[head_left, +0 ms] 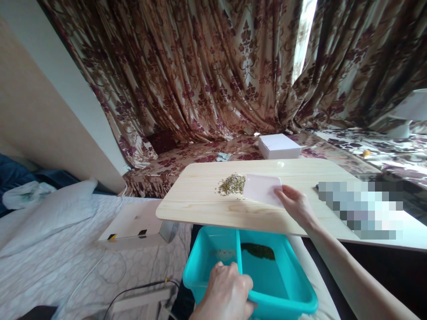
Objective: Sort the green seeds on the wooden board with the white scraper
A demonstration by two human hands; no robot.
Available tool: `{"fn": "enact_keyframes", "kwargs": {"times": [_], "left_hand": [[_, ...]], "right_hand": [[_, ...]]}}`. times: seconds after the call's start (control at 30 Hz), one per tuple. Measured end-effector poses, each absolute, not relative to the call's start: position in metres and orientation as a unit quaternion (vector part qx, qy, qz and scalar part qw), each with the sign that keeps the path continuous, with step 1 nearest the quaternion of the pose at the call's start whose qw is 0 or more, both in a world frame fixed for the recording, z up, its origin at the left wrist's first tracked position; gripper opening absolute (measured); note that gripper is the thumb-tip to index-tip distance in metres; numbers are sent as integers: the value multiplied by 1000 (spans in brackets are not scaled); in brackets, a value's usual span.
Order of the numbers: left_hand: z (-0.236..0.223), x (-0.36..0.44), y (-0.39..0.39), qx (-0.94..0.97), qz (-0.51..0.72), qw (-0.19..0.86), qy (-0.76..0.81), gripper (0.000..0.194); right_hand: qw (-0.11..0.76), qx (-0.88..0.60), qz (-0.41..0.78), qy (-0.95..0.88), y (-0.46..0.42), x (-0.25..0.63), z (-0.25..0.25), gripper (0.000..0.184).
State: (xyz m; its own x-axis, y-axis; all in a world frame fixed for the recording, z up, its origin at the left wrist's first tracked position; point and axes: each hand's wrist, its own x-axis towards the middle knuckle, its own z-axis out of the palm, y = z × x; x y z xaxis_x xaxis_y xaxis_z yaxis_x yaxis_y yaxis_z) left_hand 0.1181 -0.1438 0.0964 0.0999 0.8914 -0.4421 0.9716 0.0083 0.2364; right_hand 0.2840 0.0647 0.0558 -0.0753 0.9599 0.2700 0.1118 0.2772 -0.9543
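My right hand (pixel 295 202) pinches the right end of a flat, pale pinkish-white rectangular scraper (pixel 262 189). Its left edge rests against a loose pile of small green and pale seeds or grains (pixel 233 184) on a light wooden table (pixel 200 206). Below the table's near edge is a turquoise two-part tub (pixel 283 293). My left hand (pixel 228 289) has its fingers curled over the tub's near rim, by the divider. Dark green grains (pixel 258 251) lie in the right compartment. A few pale bits show at the bottom of the left one.
A blurred-out object (pixel 362 209) lies on the table's right side. Behind the table stands a white box (pixel 279 146) on a patterned surface. Another white box (pixel 133 222) sits left on the bed (pixel 66 231), near thin cables. A white lamp (pixel 410 109) is far right.
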Motion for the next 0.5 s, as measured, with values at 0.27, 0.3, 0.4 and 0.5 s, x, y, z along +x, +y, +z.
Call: {"fn": "enact_keyframes", "kwargs": {"times": [0.27,0.3,0.4,0.5], "left_hand": [[91,117,-146,700,-70,243,668,21],[91,117,-146,701,-68,242,668,21],[90,116,-147,699,-62,240,671,21],[90,116,-147,699,-64,245,669,21]], "right_hand": [[512,-430,422,-613,58,283,57,21],[514,-429,424,-609,57,282,57,22],[517,-431,427,-604,58,279,55,23],[509,-429,431,-610,60,276,52,23]]}}
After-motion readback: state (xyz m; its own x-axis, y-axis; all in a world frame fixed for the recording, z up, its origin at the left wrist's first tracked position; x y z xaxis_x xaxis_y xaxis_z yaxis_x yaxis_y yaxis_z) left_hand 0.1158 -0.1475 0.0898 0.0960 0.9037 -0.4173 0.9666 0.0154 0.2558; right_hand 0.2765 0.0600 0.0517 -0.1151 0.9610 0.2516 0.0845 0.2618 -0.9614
